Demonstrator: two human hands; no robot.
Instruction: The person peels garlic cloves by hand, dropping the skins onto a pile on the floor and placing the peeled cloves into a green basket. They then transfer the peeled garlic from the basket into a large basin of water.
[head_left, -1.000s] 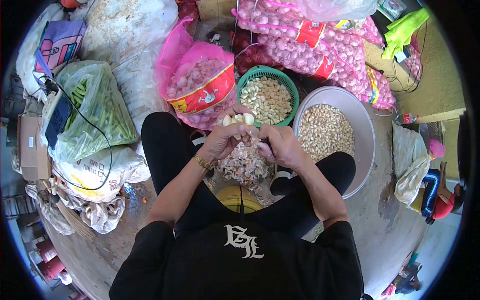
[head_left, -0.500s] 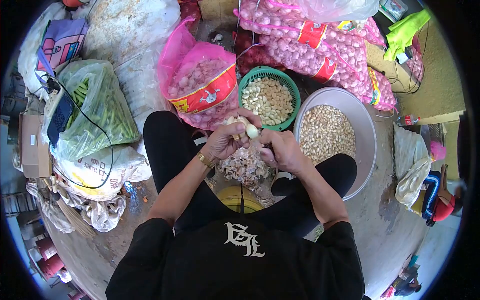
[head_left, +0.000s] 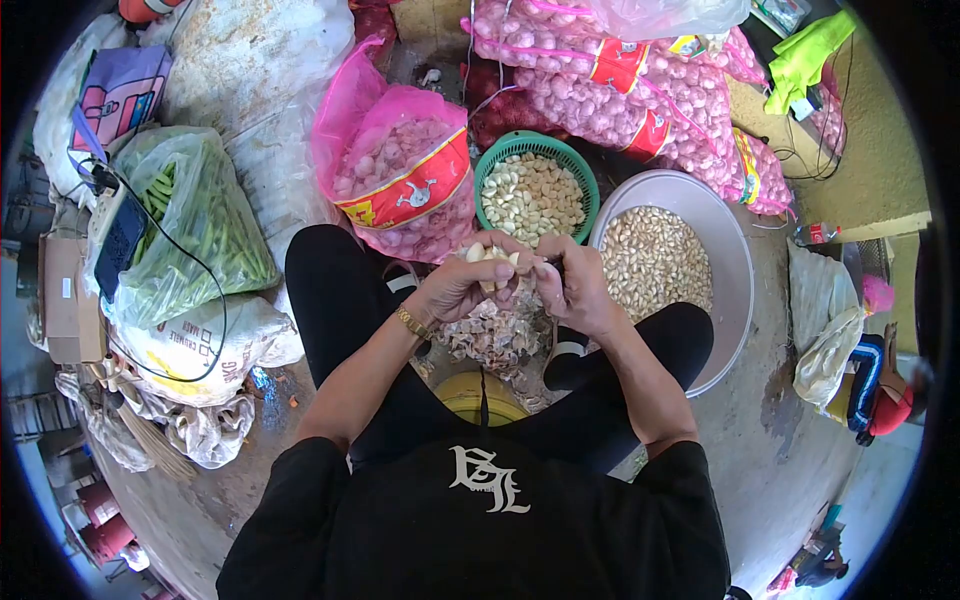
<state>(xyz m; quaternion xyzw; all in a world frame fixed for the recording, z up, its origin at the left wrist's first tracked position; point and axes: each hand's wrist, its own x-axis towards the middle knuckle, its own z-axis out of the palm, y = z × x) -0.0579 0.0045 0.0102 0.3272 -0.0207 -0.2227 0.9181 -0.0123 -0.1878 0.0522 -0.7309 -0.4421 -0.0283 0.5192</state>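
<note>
Two hands, the left hand (head_left: 462, 287) and the right hand (head_left: 580, 287), came together above a heap of papery skins (head_left: 492, 338).
The left fingers were clamped on pale garlic cloves (head_left: 480, 254); the right fingers bent in beside them, their grip unclear. Beyond stood a green basket (head_left: 592, 185) and a pale basin (head_left: 730, 270), both holding cloves, then pink mesh sacks (head_left: 690, 110).

On your right you have a yellow wall (head_left: 885, 160), with dark cables (head_left: 818, 168) near it. Around you spreads a grey floor (head_left: 735, 480), stained by a darker patch (head_left: 780, 393). Toward your far left is a slatted rack (head_left: 42, 414). Pale light reaches your floor.
</note>
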